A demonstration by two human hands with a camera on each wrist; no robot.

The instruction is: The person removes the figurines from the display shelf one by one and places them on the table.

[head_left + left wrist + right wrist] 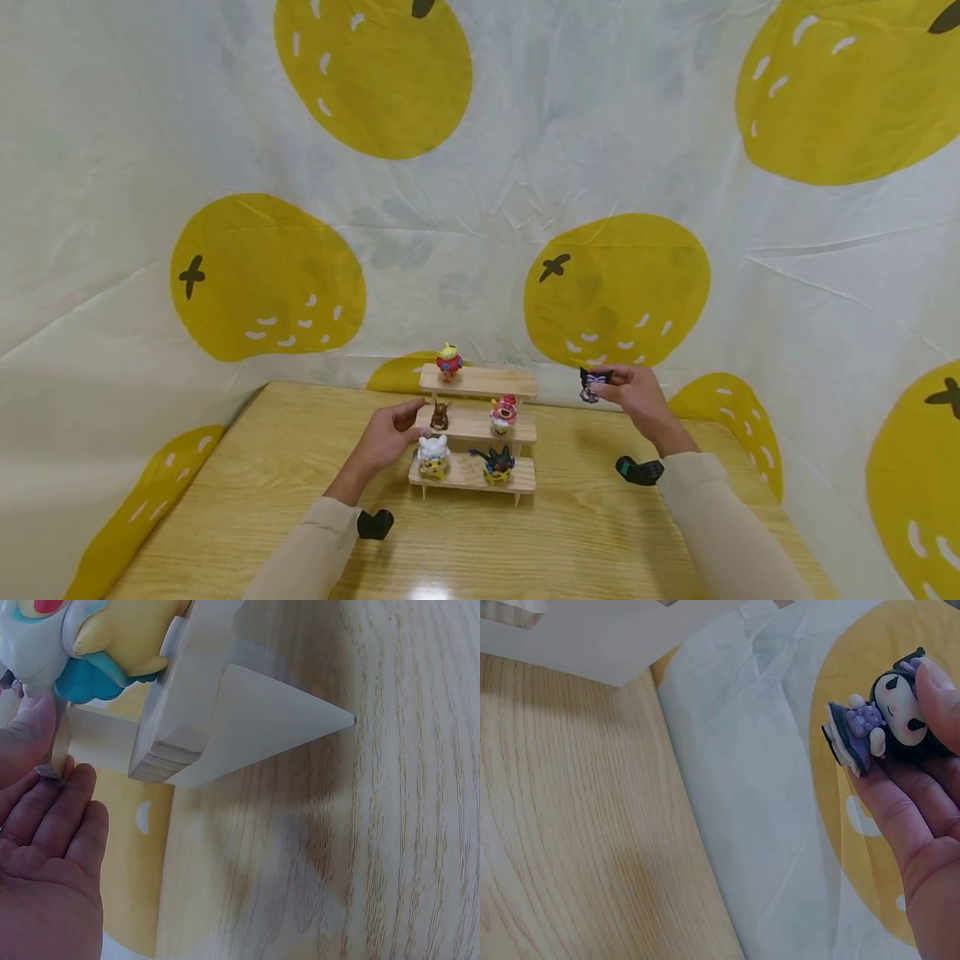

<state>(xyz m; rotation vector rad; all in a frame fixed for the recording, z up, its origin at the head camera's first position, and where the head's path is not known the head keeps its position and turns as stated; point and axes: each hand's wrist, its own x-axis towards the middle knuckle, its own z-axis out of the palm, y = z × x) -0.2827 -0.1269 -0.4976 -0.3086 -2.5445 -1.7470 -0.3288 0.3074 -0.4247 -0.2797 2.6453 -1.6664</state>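
A three-tier wooden display stand point(480, 382) holds several small figurines. My left hand point(386, 437) is at the left end of the middle tier, its thumb point(30, 739) and fingers gripping the board's edge. Close by sit a brown figurine point(440, 415) on that tier and a white-hooded figurine point(432, 455) on the bottom one. My right hand point(637, 400) pinches a black-hooded figurine point(595, 386) with a purple bow, held in the air right of the stand. In the right wrist view, the figurine's white face point(900, 709) shows, with thumb and fingers around its head.
A red figurine with a yellow top point(448, 363) stands on the top tier. The middle tier also bears a pink figurine point(503, 415), the bottom one a black-eared figurine point(498, 465). Behind the wooden table point(585, 533) hangs a fruit-patterned cloth point(465, 250).
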